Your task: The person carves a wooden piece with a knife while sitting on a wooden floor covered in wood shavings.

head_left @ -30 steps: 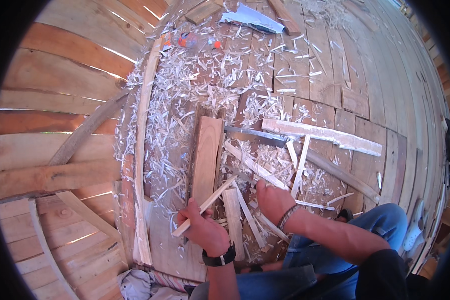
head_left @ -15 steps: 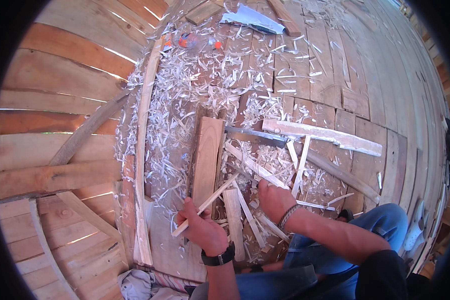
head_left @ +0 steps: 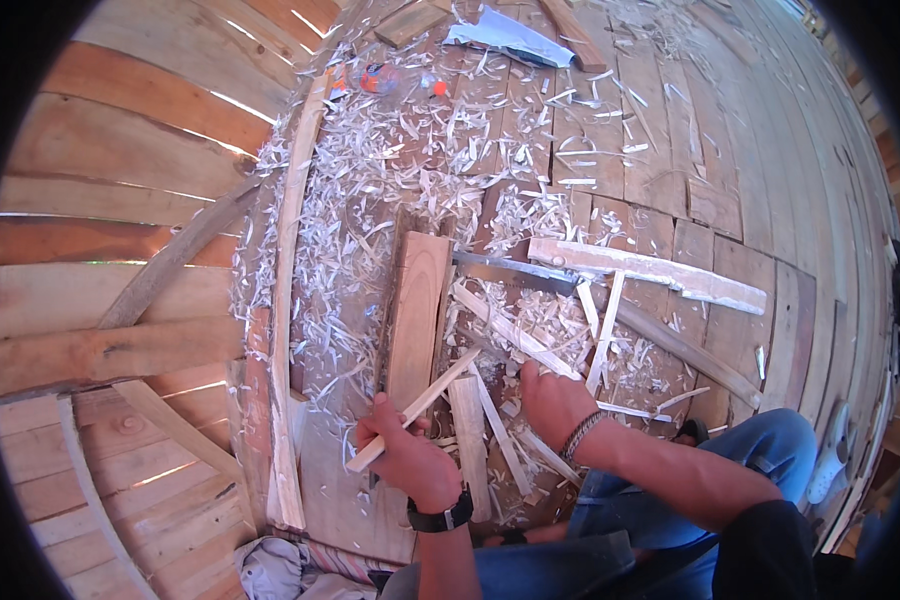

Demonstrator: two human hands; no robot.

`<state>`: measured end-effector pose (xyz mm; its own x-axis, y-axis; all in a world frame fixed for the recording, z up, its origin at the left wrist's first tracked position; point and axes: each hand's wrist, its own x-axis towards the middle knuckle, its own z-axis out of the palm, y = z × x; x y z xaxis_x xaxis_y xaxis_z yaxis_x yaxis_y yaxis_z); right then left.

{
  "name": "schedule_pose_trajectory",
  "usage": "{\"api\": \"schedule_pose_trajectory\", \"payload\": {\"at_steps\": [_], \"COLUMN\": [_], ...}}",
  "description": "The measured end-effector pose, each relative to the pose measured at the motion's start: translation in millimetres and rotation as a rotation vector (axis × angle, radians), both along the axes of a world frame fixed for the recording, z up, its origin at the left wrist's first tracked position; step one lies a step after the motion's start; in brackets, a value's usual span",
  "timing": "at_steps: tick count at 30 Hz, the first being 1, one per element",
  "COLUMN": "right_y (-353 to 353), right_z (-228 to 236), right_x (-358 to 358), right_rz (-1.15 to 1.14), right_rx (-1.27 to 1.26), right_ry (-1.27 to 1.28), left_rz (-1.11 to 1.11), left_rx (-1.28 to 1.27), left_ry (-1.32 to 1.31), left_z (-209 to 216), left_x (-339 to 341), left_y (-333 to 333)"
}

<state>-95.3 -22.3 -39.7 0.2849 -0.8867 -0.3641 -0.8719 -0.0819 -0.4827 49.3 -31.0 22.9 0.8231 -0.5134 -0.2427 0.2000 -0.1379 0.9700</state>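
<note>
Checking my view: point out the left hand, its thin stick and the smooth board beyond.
Left hand (head_left: 416,460): head view, its back.
Thin stick (head_left: 437,389): head view, mid-length.
Smooth board (head_left: 417,310): head view, top face.

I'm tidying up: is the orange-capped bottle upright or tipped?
Tipped: the bottle lies flat, its orange cap toward the picture's right.

Plank floor (head_left: 780,150) and surroundings. Beyond its left edge, a wall (head_left: 120,145) of orange-brown horizontal boards, crossed obliquely by a rounded brown wooden pole (head_left: 175,260). Toward the far end, near the left edge: a transparent plastic bottle (head_left: 378,79) with orange-red cap; farther right, a creased white-and-blue sheet (head_left: 510,38) beside a reddish-brown wooden batten (head_left: 574,34). Near the right edge: a white clog-style shoe (head_left: 827,456). Near left corner: rumpled pale grey cloth (head_left: 270,570).
</note>
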Motion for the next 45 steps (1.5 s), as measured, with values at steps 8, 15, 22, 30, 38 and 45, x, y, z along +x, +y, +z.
{"api": "schedule_pose_trajectory", "payload": {"at_steps": [8, 15, 22, 30, 38, 45], "right_y": [-1, -2, -4, -7, -8, -3], "right_z": [9, 4, 5, 26, 24, 20], "right_x": [1, 0, -3, -2, 1, 3], "right_rz": [0.017, 0.018, 0.020, 0.041, 0.015, 0.010], "right_rx": [0.056, 0.079, 0.106, 0.109, 0.096, 0.090], "right_ry": [-0.037, -0.054, -0.066, -0.066, -0.074, -0.051], "left_rz": [-0.364, -0.508, -0.490, -0.682, -0.708, -0.645], "left_rx": [-0.012, -0.087, -0.082, -0.078, -0.081, -0.057], "left_ry": [-0.147, -0.168, -0.172, -0.203, -0.251, -0.168], "left_z": [1, -3, 1, 1, -2, 0], "left_x": [-6, -4, -3, 3, 8, 4], "left_y": [6, 7, 9, 9, 7, 9]}}
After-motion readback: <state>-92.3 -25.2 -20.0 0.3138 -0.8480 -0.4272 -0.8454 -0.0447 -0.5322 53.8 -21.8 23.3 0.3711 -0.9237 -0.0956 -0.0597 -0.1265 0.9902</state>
